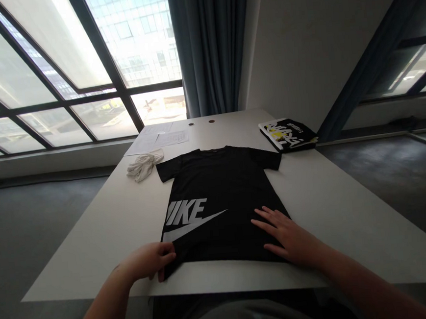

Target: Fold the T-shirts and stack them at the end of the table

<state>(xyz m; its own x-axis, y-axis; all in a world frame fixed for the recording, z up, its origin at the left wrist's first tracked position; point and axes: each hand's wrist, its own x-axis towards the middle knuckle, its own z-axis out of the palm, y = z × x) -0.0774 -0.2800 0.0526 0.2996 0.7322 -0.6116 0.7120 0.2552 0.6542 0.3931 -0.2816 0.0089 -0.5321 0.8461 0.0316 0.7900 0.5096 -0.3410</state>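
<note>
A black T-shirt (234, 192) with a large white print lies spread out on the white table (94, 247), its collar facing away from me and its hem towards me. At the near left corner of the hem, my left hand (158, 257) is closed, pinching the fabric between thumb and fingers. My right hand (281, 233) rests flat on the lower right part of the shirt, fingers spread. Both short sleeves stretch outward at the far end.
A crumpled white cloth (144, 165) lies left of the shirt, with paper sheets (169, 139) behind it. Folded dark clothes (288, 134) are stacked at the far right edge. Two small round holes (212, 121) show near the table's back. Blue curtains (211, 46) and windows stand beyond.
</note>
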